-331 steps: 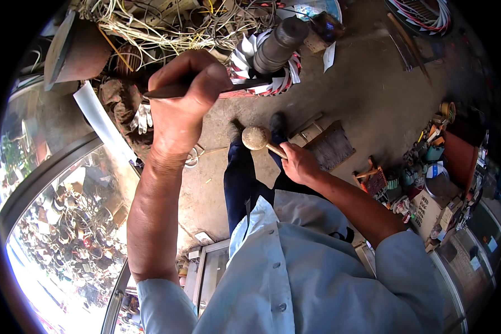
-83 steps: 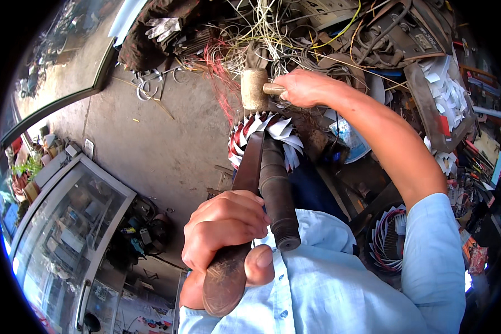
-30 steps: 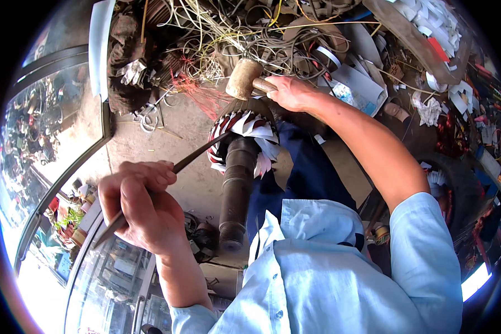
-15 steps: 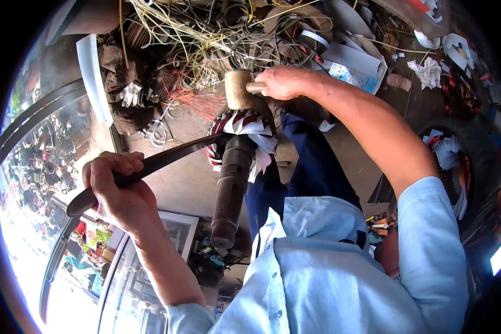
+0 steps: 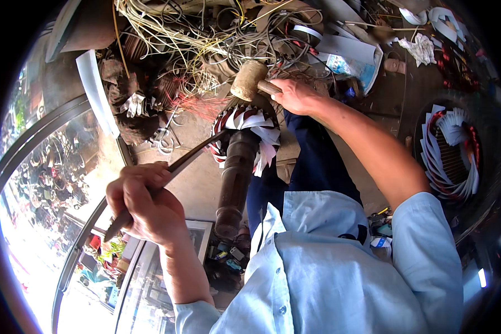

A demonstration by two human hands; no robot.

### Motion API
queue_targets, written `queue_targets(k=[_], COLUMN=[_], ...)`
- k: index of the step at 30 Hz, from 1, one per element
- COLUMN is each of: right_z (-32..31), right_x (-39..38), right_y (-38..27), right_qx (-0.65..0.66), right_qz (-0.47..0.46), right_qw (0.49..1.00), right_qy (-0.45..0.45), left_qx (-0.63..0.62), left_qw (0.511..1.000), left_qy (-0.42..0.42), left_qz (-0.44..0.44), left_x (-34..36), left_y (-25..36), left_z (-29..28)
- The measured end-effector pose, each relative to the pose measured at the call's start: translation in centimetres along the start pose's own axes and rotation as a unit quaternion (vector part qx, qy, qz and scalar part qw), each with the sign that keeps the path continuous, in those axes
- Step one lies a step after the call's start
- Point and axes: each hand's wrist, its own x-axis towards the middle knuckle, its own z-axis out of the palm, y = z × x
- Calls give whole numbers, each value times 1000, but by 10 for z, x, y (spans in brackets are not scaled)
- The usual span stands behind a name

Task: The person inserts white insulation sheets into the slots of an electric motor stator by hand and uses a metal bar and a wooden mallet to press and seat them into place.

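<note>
In front of me a motor rotor stands with its thick dark shaft toward me. Red coils with white insulation strips ring its end. My left hand is closed around a flat dark metal bar, whose far tip meets the left side of the coils. A short wooden handle sits in the closed fingers of my right hand. Its mallet head, pale and cylindrical, is just above the far side of the coils; I cannot tell if they touch.
Tangled wires pile up at the far side. A wound stator with white strips lies at the right. At the lower left is a glass-fronted cabinet. Crumpled white paper lies at the far right.
My left hand has shifted right and nearer, and the bar now slants more steeply. The mallet head has tilted and moved slightly right and away with my right hand. The view has also shifted.
</note>
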Motion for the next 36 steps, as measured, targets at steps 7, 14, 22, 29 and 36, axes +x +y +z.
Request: queue_targets(k=[7,14,22,29,36], right_z=[47,101,150,151,150], right_x=[-90,-171,-209,-208,-213], right_y=[28,11,13,24,25], right_qx=[80,408,450,481,491], right_qz=[32,191,246,239,234], right_qw=[989,883,839,826,826], right_qy=[117,131,180,173,148], left_qx=[6,1,-103,-121,-41], left_qw=[993,980,980,957,929], left_qy=[-107,-178,-165,-257,-362], left_qz=[42,89,44,61,61], left_x=[-44,-45,-28,-35,-81], left_y=[13,41,27,16,28], left_z=[-6,-24,-1,-1,-19])
